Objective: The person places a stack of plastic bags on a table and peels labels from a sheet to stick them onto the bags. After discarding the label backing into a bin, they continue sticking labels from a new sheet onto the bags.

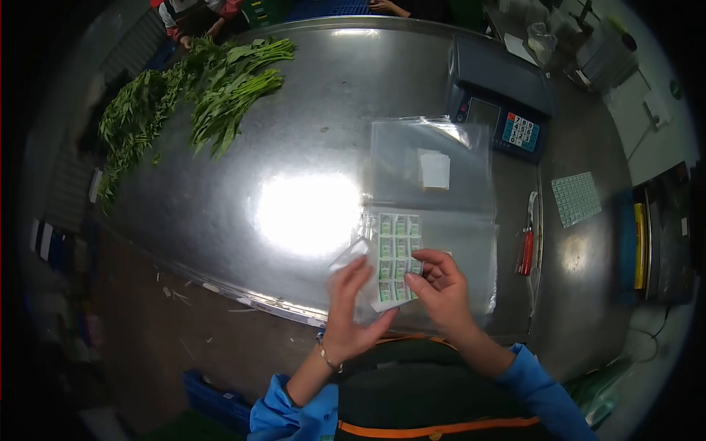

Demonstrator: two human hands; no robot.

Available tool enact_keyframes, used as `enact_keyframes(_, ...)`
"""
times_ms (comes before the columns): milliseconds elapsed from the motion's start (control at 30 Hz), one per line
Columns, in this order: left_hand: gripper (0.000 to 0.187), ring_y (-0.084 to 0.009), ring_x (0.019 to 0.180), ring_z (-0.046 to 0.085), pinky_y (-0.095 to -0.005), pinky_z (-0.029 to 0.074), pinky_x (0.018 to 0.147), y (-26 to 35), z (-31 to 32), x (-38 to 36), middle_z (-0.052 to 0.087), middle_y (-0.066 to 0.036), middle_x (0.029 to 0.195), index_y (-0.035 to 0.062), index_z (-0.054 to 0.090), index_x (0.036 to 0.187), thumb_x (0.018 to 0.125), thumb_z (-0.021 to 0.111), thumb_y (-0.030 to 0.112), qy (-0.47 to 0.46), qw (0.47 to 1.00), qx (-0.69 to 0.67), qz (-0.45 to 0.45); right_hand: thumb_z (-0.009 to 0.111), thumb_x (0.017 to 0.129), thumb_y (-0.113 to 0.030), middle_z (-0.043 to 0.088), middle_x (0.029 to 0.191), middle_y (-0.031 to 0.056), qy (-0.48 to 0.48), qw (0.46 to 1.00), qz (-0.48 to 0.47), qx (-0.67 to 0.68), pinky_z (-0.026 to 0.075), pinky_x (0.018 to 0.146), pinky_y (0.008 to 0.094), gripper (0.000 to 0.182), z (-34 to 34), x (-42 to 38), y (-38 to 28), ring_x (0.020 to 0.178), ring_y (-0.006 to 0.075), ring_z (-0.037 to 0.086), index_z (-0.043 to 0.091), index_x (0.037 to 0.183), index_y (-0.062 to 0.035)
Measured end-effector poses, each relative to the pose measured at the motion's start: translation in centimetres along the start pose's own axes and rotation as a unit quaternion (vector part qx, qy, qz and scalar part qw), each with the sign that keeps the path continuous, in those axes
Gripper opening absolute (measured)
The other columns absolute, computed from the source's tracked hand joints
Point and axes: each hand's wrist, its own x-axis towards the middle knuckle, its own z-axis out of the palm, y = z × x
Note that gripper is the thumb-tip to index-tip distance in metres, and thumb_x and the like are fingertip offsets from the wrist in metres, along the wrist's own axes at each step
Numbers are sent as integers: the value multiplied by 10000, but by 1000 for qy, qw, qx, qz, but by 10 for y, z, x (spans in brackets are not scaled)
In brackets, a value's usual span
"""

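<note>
A sheet of green-and-white labels [401, 248] lies over clear plastic bags [471, 198] in front of me. My right hand [443, 290] pinches the sheet's right edge between thumb and bent fingers. At the sheet's left side is my left hand [348, 309], its fingers blurred by motion and well apart from the thumb. That thumb reaches along the sheet's lower edge. Just beyond the left fingertips sits a small white piece [350, 254], also blurred. Farther up, a small stack of white paper [435, 170] shows on the bags.
Leafy green bunches [235, 95] lie at the far left of the metal table [331, 95]. A scale [504, 95] stands at back right. Along the right edge are a red-handled knife [526, 246] and another label sheet [576, 198]. Beyond the far edge, a person's hands [213, 29] touch the greens.
</note>
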Motion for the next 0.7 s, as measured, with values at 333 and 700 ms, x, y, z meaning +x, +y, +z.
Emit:
enact_keyframes(333, 471, -154, 894, 573, -254, 444, 796, 10, 8, -3, 620, -106, 956, 43, 443, 1243, 799, 600, 35, -29, 967, -167, -192, 626, 756, 15, 571, 996, 85, -41, 973, -89, -211, 445, 848, 277, 234, -7, -11, -31, 945, 153, 549, 572, 984, 8)
enact_keyframes(700, 139, -84, 745, 576, -192, 447, 646, 22, -2, -1, 637, -53, 804, -23, 603, 926, 847, 567, 86, -57, 958, -172, -223, 637, 756, -86, 581, 735, 73, -113, 899, -102, -410, 443, 656, 295, 79, -25, -20, -39, 727, 206, 563, 628, 800, -21)
